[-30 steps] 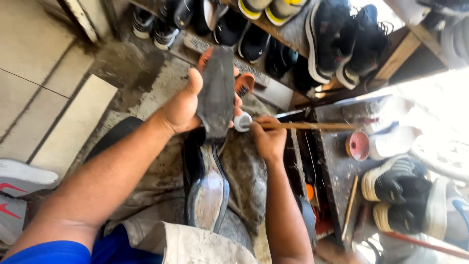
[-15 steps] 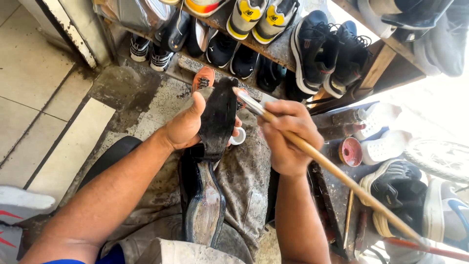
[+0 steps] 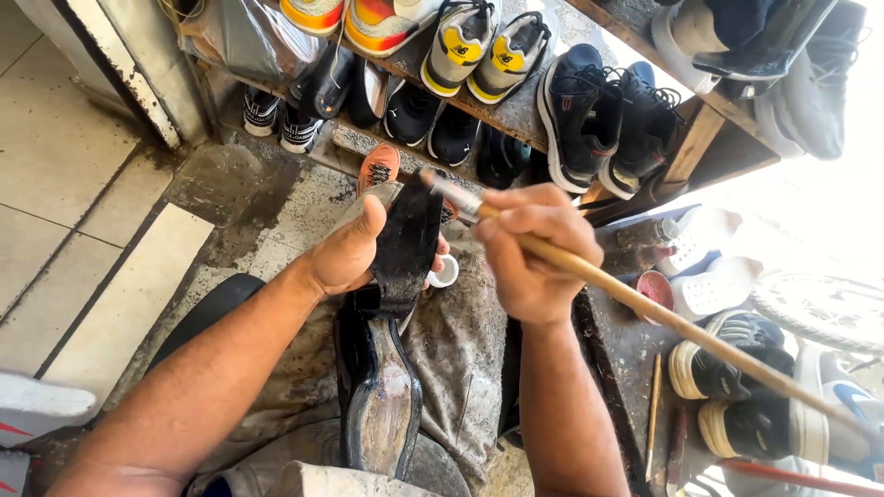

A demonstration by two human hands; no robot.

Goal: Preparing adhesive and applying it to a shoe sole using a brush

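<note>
Over the black shoe resting sole-up on the lap, the left hand grips a dark loose sole, the right hand clasps a long-handled brush touching its top edge, coating seemingly barely begun.

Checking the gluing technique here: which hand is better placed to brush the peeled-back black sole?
Right hand: it grips the long wooden brush, bristles at the sole. Left hand holds the sole.
</note>
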